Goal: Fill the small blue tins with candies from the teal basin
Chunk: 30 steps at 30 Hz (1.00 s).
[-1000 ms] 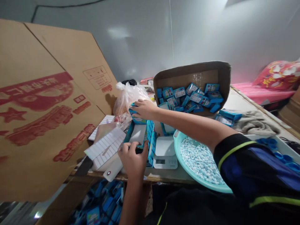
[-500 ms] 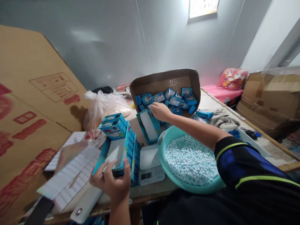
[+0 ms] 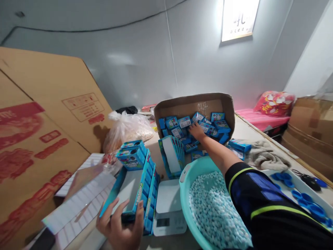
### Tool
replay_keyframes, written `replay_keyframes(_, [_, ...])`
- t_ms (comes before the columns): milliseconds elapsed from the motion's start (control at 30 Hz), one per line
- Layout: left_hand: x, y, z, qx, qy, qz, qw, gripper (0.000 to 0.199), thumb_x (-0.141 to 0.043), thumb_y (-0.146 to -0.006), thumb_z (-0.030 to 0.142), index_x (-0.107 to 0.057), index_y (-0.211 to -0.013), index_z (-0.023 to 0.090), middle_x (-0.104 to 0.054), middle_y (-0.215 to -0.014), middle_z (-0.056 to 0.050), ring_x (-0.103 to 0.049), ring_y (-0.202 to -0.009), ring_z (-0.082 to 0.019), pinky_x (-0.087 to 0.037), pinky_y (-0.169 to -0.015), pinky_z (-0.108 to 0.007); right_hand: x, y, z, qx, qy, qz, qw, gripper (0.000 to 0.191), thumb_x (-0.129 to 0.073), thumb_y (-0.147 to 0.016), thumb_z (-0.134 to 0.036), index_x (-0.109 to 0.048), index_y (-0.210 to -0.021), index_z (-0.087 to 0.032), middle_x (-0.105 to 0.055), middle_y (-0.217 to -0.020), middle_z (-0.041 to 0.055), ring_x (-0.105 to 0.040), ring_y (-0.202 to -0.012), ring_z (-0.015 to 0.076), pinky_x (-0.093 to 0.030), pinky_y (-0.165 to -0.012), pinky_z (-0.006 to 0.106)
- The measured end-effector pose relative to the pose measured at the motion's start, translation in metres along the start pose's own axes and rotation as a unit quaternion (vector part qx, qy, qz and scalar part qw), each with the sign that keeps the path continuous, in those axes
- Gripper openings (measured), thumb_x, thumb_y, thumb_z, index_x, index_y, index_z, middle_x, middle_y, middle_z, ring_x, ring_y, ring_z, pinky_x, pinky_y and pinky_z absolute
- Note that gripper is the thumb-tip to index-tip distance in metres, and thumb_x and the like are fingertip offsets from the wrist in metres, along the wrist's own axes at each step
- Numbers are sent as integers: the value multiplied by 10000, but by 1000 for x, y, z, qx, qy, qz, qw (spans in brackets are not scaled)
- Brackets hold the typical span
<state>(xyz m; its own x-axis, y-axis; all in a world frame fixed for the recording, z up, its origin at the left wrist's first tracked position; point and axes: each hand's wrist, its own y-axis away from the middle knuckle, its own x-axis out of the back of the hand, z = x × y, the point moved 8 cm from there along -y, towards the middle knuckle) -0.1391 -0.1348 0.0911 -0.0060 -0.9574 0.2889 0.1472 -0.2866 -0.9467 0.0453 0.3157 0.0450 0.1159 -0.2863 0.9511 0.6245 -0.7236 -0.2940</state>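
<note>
My left hand (image 3: 122, 222) grips the near end of a blue display box (image 3: 130, 185), thumb on its right side and fingers over the left. Two small blue candy boxes stand at that display box's far end; its near part shows a bare white floor. My right hand (image 3: 197, 131) reaches into a tilted cardboard carton (image 3: 177, 102), its fingers apart and touching the small blue candy boxes (image 3: 205, 127) heaped there. Several flattened or nested display boxes (image 3: 170, 156) stand between the hands. Another filled row (image 3: 151, 205) sits right of the held display box.
A turquoise basin (image 3: 186, 194) of pale blue and white pellets stands below my right arm. Beside it lies a white kitchen scale (image 3: 169, 224). A plastic bag (image 3: 127, 126), grey cloth (image 3: 267, 154) and white tray with blue scoops or cups (image 3: 309, 205) surround the area. A large carton (image 3: 52, 114) rises left.
My right hand has moved from above the stacked display boxes to the right, into the heap of small boxes in the carton. My left hand stays on its display box. The view has shifted.
</note>
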Motion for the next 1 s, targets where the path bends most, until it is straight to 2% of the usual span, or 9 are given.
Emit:
replay_keyframes(100, [3,-9,15,2,-22,-24,999,386,-796,-773,288,-634,-1105,176,-524,-1387,-187,-447,-1374,-387,-346,-1164,-625,16,2,-7,14,-23,15,1000,358,-496,-878,-72,-752,-1125,-112,-720,-1165,186,-584,-1194,310,-175,-1193,537])
replay_keyframes(200, [13,-8,24,-14,-63,1,998,596,-828,-697,257,-591,-1236,166,-417,-1497,-223,-345,-1453,-437,-308,-1175,-670,44,24,-1,6,-67,50,996,394,-506,-884,-75,-691,-1230,-106,-685,-1243,193,-561,-1221,317,-193,-1182,547])
replay_keyframes(367, [21,1,58,-127,14,98,987,620,-898,-549,268,-580,-1078,210,-590,-1203,-135,-558,-1230,-370,-342,-1147,-653,83,104,9,-27,-192,99,976,429,-495,-994,-280,-532,-1391,-121,-646,-1317,181,-607,-1193,277,-450,-1046,436])
replay_keyframes(433, [7,-6,78,-120,68,69,988,586,-896,-561,284,-560,-1036,215,-596,-1132,-102,-590,-1156,-329,-366,-1131,-634,89,145,3,-16,-368,101,924,402,-502,-1004,-349,-534,-1353,-152,-680,-1251,142,-663,-1097,229,-532,-945,372])
replay_keyframes(533, [-33,-26,107,-10,215,-34,976,675,-856,-644,335,-499,-1206,218,-562,-1241,-125,-582,-1193,-306,-467,-1066,-550,97,204,-19,22,-621,92,778,413,-565,-978,-444,-556,-1291,-176,-689,-1207,127,-682,-1062,219,-557,-948,399])
replay_keyframes(633, [-93,-35,137,147,390,-174,892,805,-812,-711,452,-413,-1376,238,-442,-1462,-160,-500,-1351,-308,-474,-1086,-490,100,245,-41,22,-669,62,740,390,-608,-961,-437,-572,-1284,-223,-685,-1236,95,-658,-1134,216,-538,-1016,429])
replay_keyframes(767, [-170,-13,179,247,490,-391,739,587,-812,-712,454,-560,-1181,208,-680,-1137,-89,-682,-1055,-259,-569,-927,-398,81,266,-44,-76,-612,7,787,339,-673,-929,-335,-604,-1243,-228,-666,-1274,89,-650,-1152,224,-533,-1035,443])
replay_keyframes(900, [-205,13,179,333,502,-403,690,531,-845,-666,437,-580,-1063,203,-709,-1039,-72,-703,-970,-249,-580,-883,-377,63,271,-31,-159,-606,-35,778,519,-675,-927,-277,-497,-1409,-202,-648,-1265,133,-683,-1058,214,-589,-923,403])
replay_keyframes(1000, [-218,35,171,443,504,-410,618,649,-814,-708,435,-516,-1243,220,-710,-1088,-74,-713,-960,-230,-585,-859,-361,72,276,-39,-116,-634,-33,764,845,-720,-893,-304,-244,-1590,-266,-616,-1310,125,-679,-1062,203,-596,-887,374])
